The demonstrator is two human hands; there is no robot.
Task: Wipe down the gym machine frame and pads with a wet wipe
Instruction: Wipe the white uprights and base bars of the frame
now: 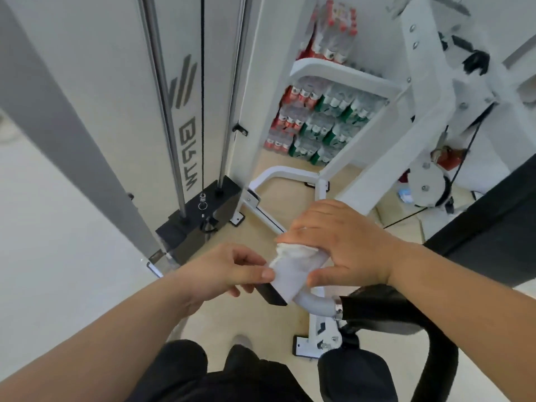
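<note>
Our two grips meet low centre. Left grip [229, 274] pinches near corner of one wet wipe [295, 265], thumb on top. Right grip [342, 242] curls over wipe's bunched far end on grey handle bar [316, 304]. One black pad [377, 309] just right. Two chrome guide rods [162, 97] and one weight stack [203, 216] stand left. Floor [261, 233] shows between stack and bar.

Sideways logo lettering [187, 158] on the machine's grey panel [101, 82] is illegible.
</note>
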